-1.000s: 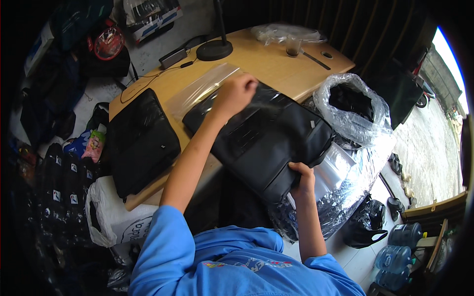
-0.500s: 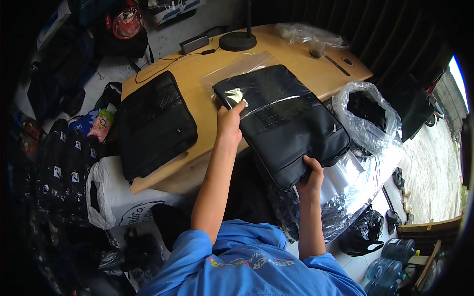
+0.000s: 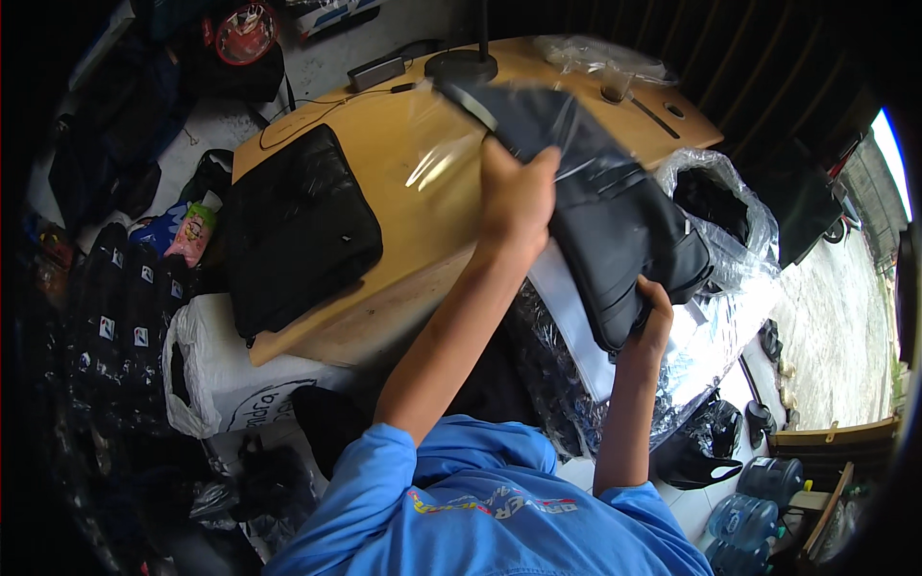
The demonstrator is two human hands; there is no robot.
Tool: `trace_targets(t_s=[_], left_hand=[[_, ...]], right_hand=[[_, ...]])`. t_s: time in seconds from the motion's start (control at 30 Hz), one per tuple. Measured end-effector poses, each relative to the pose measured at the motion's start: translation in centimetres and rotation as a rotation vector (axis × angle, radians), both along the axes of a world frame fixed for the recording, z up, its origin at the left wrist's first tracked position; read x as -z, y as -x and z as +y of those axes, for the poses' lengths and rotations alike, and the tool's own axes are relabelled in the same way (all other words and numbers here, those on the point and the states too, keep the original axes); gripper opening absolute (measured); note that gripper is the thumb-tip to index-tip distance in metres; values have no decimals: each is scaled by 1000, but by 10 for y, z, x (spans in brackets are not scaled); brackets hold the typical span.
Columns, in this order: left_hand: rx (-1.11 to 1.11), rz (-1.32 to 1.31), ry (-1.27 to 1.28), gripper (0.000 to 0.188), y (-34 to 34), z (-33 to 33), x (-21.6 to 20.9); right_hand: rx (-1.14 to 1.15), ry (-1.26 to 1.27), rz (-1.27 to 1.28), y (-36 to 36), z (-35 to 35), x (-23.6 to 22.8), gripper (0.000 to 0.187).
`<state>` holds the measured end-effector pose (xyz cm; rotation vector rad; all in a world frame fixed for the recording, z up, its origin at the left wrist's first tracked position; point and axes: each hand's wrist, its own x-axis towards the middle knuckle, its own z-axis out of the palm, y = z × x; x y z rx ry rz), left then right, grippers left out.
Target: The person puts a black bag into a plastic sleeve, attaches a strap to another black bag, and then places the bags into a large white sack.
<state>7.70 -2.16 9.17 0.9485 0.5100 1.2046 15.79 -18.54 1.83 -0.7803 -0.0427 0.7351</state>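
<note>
Left hand [image 3: 520, 195] and right hand [image 3: 654, 315] clamp a smooth, boxy bag [image 3: 607, 228], partly in glossy plastic [image 3: 422, 172], over the table's [image 3: 415, 233] near edge.

A boxy black bag [image 3: 605, 216] with rounded corners, clear plastic sleeve [image 3: 429, 165] over its far part, is held aslant across the bench's [image 3: 408, 235] near edge, its far end blurred.

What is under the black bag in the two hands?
Past the edges of the black bag, a pale sheet, a plastic-wrapped bundle and the table show. Whatever lies directly beneath is covered; whether the bag touches them cannot be told.
</note>
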Motion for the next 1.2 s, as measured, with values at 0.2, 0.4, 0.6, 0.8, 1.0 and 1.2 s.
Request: trace_targets(t_s=[0.2, 0.4, 0.6, 0.8, 1.0, 1.2], left_hand=[[-25, -78, -204, 29, 8, -2, -47], [-111, -12, 84, 35, 12, -2, 32], [-43, 99, 280, 27, 6, -32, 70], [90, -86, 429, 25, 7, -36, 95], [14, -24, 249, 42, 17, -33, 107], [-5, 151, 301, 76, 54, -53, 68]], right_hand=[[-119, -200, -8, -11, 15, -10, 30], [-29, 46, 13, 11, 0, 11, 37], [-30, 62, 60, 1, -40, 47, 33], [69, 212, -30, -5, -51, 35, 16], [20, 253, -97, -7, -48, 36, 13], [39, 241, -7, 2, -44, 35, 19]])
